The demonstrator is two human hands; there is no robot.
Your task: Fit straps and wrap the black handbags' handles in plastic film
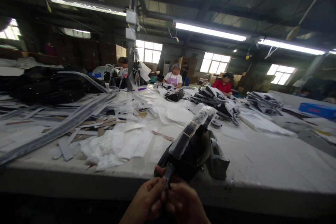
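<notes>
A black handbag [195, 154] stands at the near edge of the big white worktable [275, 161]. Its strap [194, 126], wrapped in clear plastic and fitted with a brass buckle, runs from above the bag down to my hands. My left hand [147, 201] and my right hand [183, 204] meet just below the table edge, fingers pinched together on the lower end of that strap.
White paper and plastic wrappings [118, 143] and long grey strips [60, 126] litter the left of the table. Stacks of dark bags [217, 99] lie further back. Three other people work at the far end. A pole [130, 42] rises mid-table. A blue box [317, 109] sits right.
</notes>
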